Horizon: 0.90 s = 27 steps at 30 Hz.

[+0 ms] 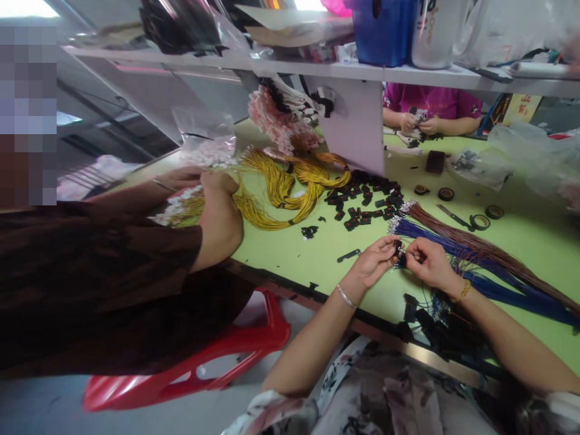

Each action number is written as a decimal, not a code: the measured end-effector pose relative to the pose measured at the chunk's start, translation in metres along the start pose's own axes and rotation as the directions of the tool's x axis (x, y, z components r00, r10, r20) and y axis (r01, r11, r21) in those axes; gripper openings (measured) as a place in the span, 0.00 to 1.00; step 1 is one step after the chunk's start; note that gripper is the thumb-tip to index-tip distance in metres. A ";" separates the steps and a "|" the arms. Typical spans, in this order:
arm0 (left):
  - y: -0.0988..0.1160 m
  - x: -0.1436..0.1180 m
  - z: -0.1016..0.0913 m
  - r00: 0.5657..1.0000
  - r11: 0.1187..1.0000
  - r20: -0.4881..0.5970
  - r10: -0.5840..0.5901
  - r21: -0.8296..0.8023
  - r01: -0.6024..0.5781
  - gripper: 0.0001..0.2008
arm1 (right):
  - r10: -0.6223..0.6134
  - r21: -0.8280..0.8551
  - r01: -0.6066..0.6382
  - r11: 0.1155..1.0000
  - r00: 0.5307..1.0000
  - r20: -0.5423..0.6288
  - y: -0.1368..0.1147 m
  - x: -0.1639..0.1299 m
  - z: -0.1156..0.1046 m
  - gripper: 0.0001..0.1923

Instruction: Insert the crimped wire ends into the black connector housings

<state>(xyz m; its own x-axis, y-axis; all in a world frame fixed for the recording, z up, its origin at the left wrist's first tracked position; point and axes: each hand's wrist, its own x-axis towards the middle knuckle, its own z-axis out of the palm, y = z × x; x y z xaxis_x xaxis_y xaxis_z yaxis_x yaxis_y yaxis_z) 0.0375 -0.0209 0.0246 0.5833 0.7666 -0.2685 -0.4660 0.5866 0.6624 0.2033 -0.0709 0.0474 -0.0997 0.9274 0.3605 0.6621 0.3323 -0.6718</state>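
My left hand [375, 262] pinches a small black connector housing [397, 246] between thumb and fingertips, just above the table's front edge. Close against it, my right hand [430, 263] has its fingers closed at a thin wire end by the housing; the exact grip is partly hidden. Beside my hands lies a bundle of blue wires [487, 284] with metal terminals at its left end. A bundle of brown wires [480, 248] runs behind it. Many more black housings [362, 202] are scattered loose beyond my hands.
Yellow wire bundles [290, 187] lie left of the housings, near a co-worker's arm [222, 217]. Scissors [453, 216] and tape rolls [446, 194] rest at right. Black pieces [428, 326] hang at the front edge. A shelf [317, 67] crosses above; a red stool [267, 338] stands left.
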 end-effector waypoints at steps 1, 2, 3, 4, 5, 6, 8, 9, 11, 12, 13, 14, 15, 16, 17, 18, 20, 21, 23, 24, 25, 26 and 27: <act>0.000 0.000 0.000 1.000 1.000 -0.003 -0.002 0.002 0.002 0.15 | -0.003 -0.001 0.003 1.000 1.000 0.000 0.000 0.000 0.000 0.04; 0.000 0.000 -0.001 1.000 1.000 -0.006 -0.003 0.005 0.003 0.15 | -0.004 -0.003 0.004 1.000 1.000 0.002 0.000 0.000 0.000 0.04; 0.000 0.000 -0.001 1.000 1.000 -0.008 -0.004 0.007 0.004 0.14 | -0.005 -0.006 0.005 1.000 1.000 0.007 0.000 0.000 0.000 0.04; -0.001 0.000 -0.001 1.000 1.000 -0.010 -0.003 0.011 0.003 0.14 | -0.007 -0.010 0.007 1.000 1.000 0.013 0.000 0.000 0.000 0.04; -0.001 0.000 -0.001 1.000 1.000 -0.010 -0.002 0.015 0.002 0.14 | -0.012 -0.016 0.012 1.000 1.000 0.020 0.000 0.000 0.000 0.04; -0.001 0.000 -0.002 1.000 1.000 -0.010 -0.001 0.019 0.001 0.15 | -0.021 -0.021 0.021 1.000 1.000 0.023 0.000 0.000 0.000 0.04; -0.001 0.000 -0.002 1.000 1.000 -0.014 -0.002 0.028 0.002 0.15 | -0.047 -0.025 0.047 0.999 0.999 0.023 0.001 0.000 0.000 0.04; -0.002 0.000 -0.002 1.000 0.999 -0.018 -0.004 0.035 0.005 0.15 | -0.058 -0.027 0.059 0.998 0.998 0.024 0.001 0.000 0.000 0.04; -0.002 0.001 -0.002 1.000 0.999 -0.028 -0.009 0.048 0.010 0.15 | -0.066 -0.039 0.067 0.997 0.997 0.033 0.002 0.000 0.000 0.04; -0.002 0.001 -0.002 0.999 0.999 -0.032 -0.009 0.052 0.011 0.15 | -0.064 -0.051 0.066 0.997 0.997 0.038 0.003 0.000 0.001 0.04; -0.002 0.001 -0.002 0.999 0.998 -0.035 -0.010 0.055 0.012 0.15 | -0.062 -0.065 0.065 0.996 0.997 0.044 0.003 0.000 0.001 0.04; -0.002 0.001 -0.002 0.999 0.998 -0.037 -0.012 0.056 0.014 0.15 | -0.061 -0.077 0.064 0.995 0.997 0.047 0.004 0.000 0.001 0.04; -0.002 0.001 -0.002 0.999 0.998 -0.039 -0.013 0.057 0.015 0.15 | -0.064 -0.086 0.068 0.994 0.997 0.048 0.004 0.000 0.001 0.04; -0.002 0.001 -0.003 0.999 0.998 -0.041 -0.013 0.059 0.015 0.16 | -0.070 -0.091 0.074 0.993 0.996 0.047 0.004 0.000 0.001 0.04; -0.002 0.001 -0.002 0.999 0.998 -0.044 -0.011 0.065 0.014 0.16 | -0.078 -0.092 0.082 0.992 0.996 0.049 0.004 0.001 0.001 0.04; -0.003 0.001 -0.002 0.999 0.997 -0.049 -0.006 0.076 0.010 0.17 | -0.087 -0.092 0.092 0.992 0.995 0.052 0.004 0.001 0.002 0.04; -0.006 0.000 -0.001 0.998 0.993 -0.059 0.019 0.119 -0.011 0.18 | -0.102 -0.088 0.106 0.990 0.993 0.055 0.005 0.001 0.003 0.04; -0.008 0.000 0.000 0.997 0.988 -0.064 0.041 0.149 -0.031 0.18 | -0.102 -0.087 0.107 0.990 0.993 0.054 0.005 0.001 0.003 0.05; -0.012 0.000 0.003 0.993 0.976 -0.078 0.090 0.207 -0.072 0.19 | -0.084 -0.089 0.089 0.992 0.995 0.057 0.006 0.002 0.004 0.06; -0.014 0.000 0.004 0.990 0.970 -0.089 0.109 0.226 -0.086 0.19 | -0.069 -0.089 0.075 0.993 0.996 0.064 0.007 0.002 0.005 0.06; -0.016 0.001 0.004 0.987 0.967 -0.103 0.122 0.236 -0.095 0.19 | -0.054 -0.087 0.061 0.994 0.996 0.075 0.008 0.002 0.005 0.06; -0.017 0.001 0.005 0.984 0.967 -0.120 0.130 0.236 -0.098 0.19 | -0.041 -0.082 0.048 0.995 0.995 0.089 0.009 0.002 0.006 0.06; -0.017 0.001 0.005 0.982 0.968 -0.134 0.132 0.231 -0.098 0.19 | -0.031 -0.075 0.039 0.996 0.994 0.102 0.009 0.002 0.007 0.05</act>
<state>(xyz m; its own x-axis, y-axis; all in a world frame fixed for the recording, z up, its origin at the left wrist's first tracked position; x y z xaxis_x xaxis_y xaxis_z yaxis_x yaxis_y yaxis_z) 0.0498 -0.0316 0.0166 0.4221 0.8653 -0.2704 -0.3550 0.4322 0.8289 0.2044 -0.0649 0.0376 -0.1958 0.9292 0.3134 0.7116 0.3545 -0.6065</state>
